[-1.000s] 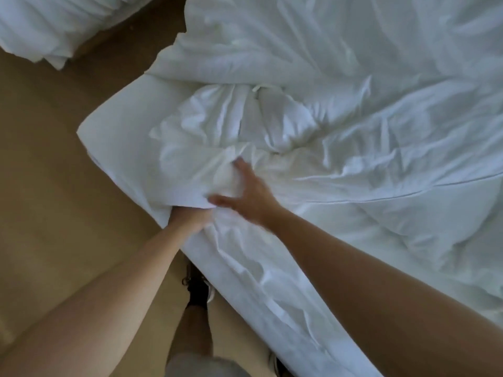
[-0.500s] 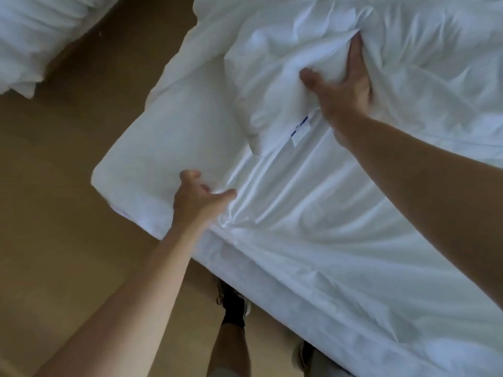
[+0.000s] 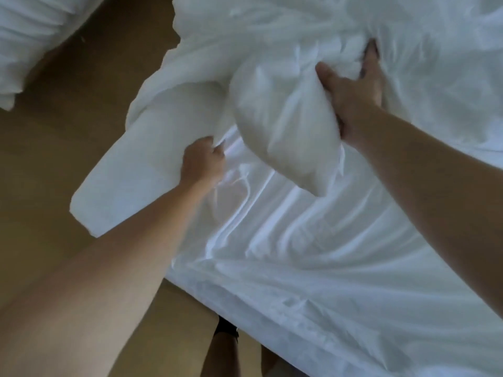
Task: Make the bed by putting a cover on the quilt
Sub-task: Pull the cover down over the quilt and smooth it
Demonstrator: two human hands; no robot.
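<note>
A white quilt (image 3: 275, 123) lies bunched on the bed, one puffy corner hanging down toward me. My right hand (image 3: 351, 93) grips that bunched corner, thumb on the near side and fingers buried in the folds. A thin white cover (image 3: 313, 240) is spread wrinkled over the mattress below it. My left hand (image 3: 202, 161) pinches a fold of this cover near the bed's left corner. Where quilt ends and cover begins is hard to tell farther back.
The mattress corner (image 3: 109, 191) juts out over a tan floor (image 3: 68, 131). More white bedding (image 3: 30, 36) lies at the top left. My legs and a dark shoe (image 3: 226, 327) stand against the bed's near edge.
My right hand has closed round the quilt corner and drawn it nearer. My left hand moved up and right along the cover and now pinches a fold.
</note>
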